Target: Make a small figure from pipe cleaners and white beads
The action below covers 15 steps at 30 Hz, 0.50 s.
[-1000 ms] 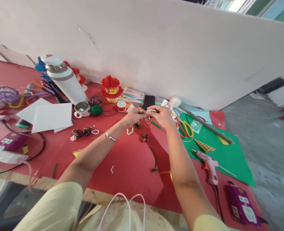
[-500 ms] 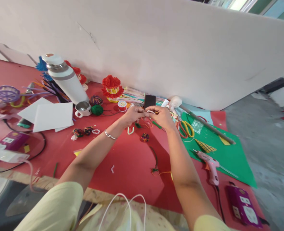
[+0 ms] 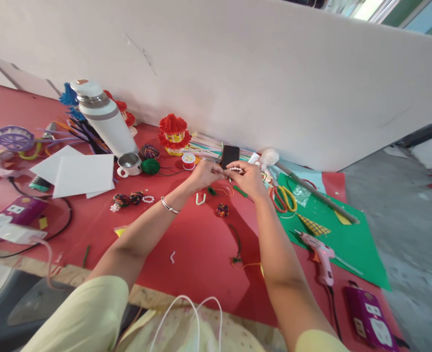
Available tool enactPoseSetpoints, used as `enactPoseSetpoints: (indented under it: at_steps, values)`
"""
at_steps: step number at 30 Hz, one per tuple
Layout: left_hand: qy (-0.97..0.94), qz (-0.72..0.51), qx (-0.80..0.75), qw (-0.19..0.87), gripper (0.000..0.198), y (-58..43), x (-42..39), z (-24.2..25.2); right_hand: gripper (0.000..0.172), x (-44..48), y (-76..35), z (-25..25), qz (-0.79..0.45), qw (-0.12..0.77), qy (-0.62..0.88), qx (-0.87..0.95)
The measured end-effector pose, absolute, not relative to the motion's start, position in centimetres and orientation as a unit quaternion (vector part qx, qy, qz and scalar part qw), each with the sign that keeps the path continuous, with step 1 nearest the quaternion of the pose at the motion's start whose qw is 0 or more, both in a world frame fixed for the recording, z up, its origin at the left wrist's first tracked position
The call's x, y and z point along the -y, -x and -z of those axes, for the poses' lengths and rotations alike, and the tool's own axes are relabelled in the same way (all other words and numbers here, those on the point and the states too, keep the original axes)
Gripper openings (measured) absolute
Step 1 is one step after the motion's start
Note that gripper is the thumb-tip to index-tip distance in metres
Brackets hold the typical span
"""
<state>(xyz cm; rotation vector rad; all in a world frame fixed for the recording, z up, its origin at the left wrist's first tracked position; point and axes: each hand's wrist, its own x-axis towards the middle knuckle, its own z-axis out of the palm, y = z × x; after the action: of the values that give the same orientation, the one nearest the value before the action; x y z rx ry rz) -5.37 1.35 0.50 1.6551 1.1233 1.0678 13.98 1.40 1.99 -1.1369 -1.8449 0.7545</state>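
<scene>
A short string of white pearl beads (image 3: 235, 169) lies in the fingers of my right hand (image 3: 249, 179), which are closed on it. My left hand (image 3: 205, 174) meets it fingertip to fingertip in a pinch; whatever is between those fingers is too small to make out. Both hands are above the red table, just in front of a black phone (image 3: 230, 155). Below them rest a multicoloured yarn pom-pom (image 3: 222, 210) and a bent pale green piece (image 3: 200, 198). A small ring of pearl beads (image 3: 148, 199) lies to the left, beside dark yarn pom-poms (image 3: 128, 199).
Scissors with yellow and red handles (image 3: 285, 199) lie right of my hands. A pink glue gun (image 3: 320, 254) rests by the green sheet (image 3: 370, 259). At the left stand a white flask (image 3: 109, 124) and a steel-lined cup (image 3: 129, 165), near white cards (image 3: 84, 175).
The view has shifted slightly, so the table things appear a little further right. My hands stay together at the beads, with only small finger movement.
</scene>
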Motion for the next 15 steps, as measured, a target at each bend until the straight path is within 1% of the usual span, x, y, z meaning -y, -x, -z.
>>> enactPoseSetpoints:
  at_steps: [4, 9, 15]
  values:
    - [-0.669, -0.408, -0.461, 0.416, 0.016, 5.4, -1.5, -0.3, 0.021, -1.5, -14.1, -2.1, -0.283, 0.412, 0.457, 0.736]
    - [-0.69, -0.398, -0.464, 0.388, 0.014, 5.8, -1.5, -0.5, 0.016, -1.3, -13.9, -2.6, -0.275, 0.407, 0.449, 0.746]
    - [-0.727, -0.385, -0.461, 0.332, 0.014, 6.9, -1.5, -0.8, 0.018, -0.8, -13.3, -3.2, -0.295, 0.394, 0.456, 0.742]
